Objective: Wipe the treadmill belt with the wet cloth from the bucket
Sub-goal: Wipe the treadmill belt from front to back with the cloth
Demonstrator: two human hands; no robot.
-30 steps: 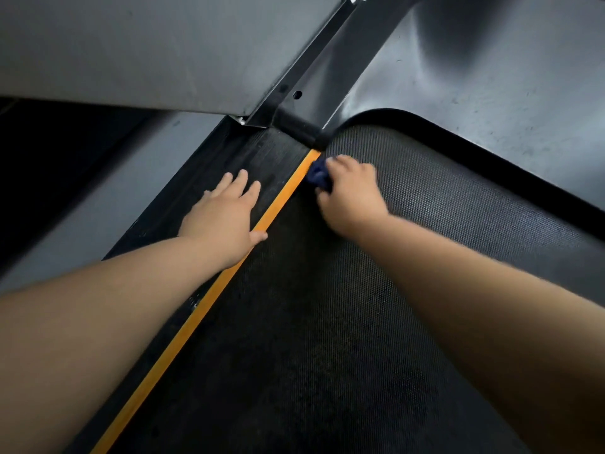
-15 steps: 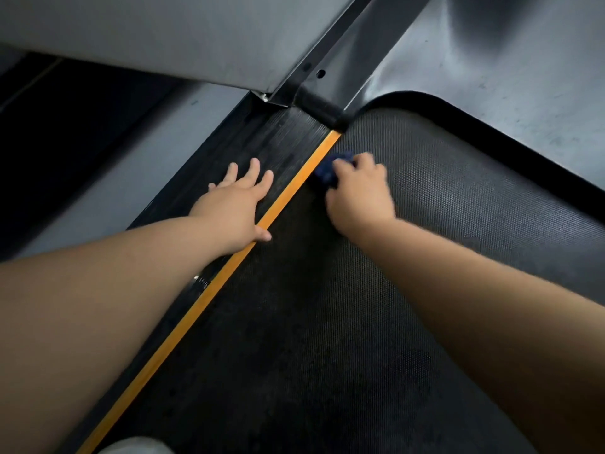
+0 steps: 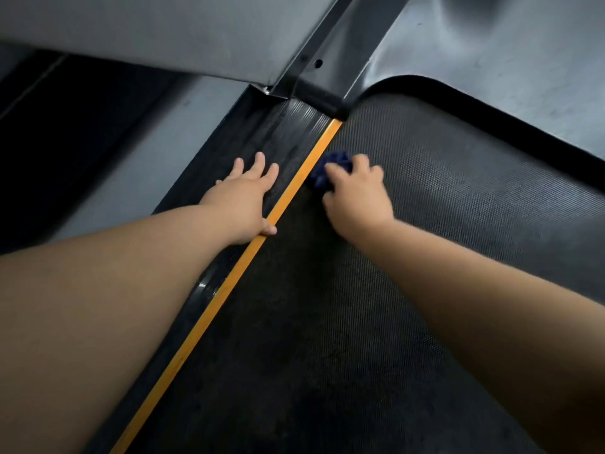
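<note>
The black textured treadmill belt (image 3: 409, 257) fills the middle and right of the head view. My right hand (image 3: 355, 198) grips a bunched dark blue cloth (image 3: 330, 168) and holds it down on the belt, right beside the orange stripe (image 3: 229, 283) that borders the belt's left edge. Only the far part of the cloth shows past my fingers. My left hand (image 3: 242, 198) lies flat with straight fingers on the ribbed black side rail (image 3: 288, 136), its thumb touching the orange stripe. No bucket is in view.
The dark motor cover (image 3: 507, 60) curves round the belt's far end. A black upright post (image 3: 314, 54) rises from the rail's far end, with a grey panel (image 3: 147, 27) to its left. Grey floor (image 3: 131, 165) lies left of the rail.
My right hand has drawn the cloth back along the orange stripe, away from the belt's far corner. My left hand stays flat on the side rail.
</note>
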